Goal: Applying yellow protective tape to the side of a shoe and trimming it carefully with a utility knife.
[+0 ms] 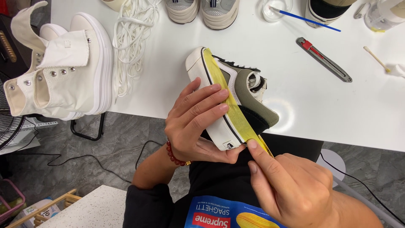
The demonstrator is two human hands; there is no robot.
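The sneaker (pixel 234 99), olive with a white sole, lies on its side at the near edge of the white table (pixel 295 101), heel hanging over the edge toward the person. Its long axis runs from the toe, up and left, to the heel, down and right; the sole faces left. A strip of yellow tape (pixel 236 112) follows the top of the sole's wall from toe to heel.

The left hand (pixel 196 122) is wrapped around the sole, fingers lying across the tape, thumb under the heel. The right hand (pixel 291 188) is half curled, its forefinger pressing the tape's end down at the heel.

Just left of the sneaker lies a heap of white laces (pixel 133 42), and beyond it a pair of cream high-tops (pixel 63 67) stands on the table's left end. To the right, well apart, lie a utility knife (pixel 324 59), a cotton swab (pixel 376 59) and a blue-handled brush (pixel 306 18). Another pair of shoes (pixel 202 10) sits at the far edge. Nothing lies between the hands and the sneaker.
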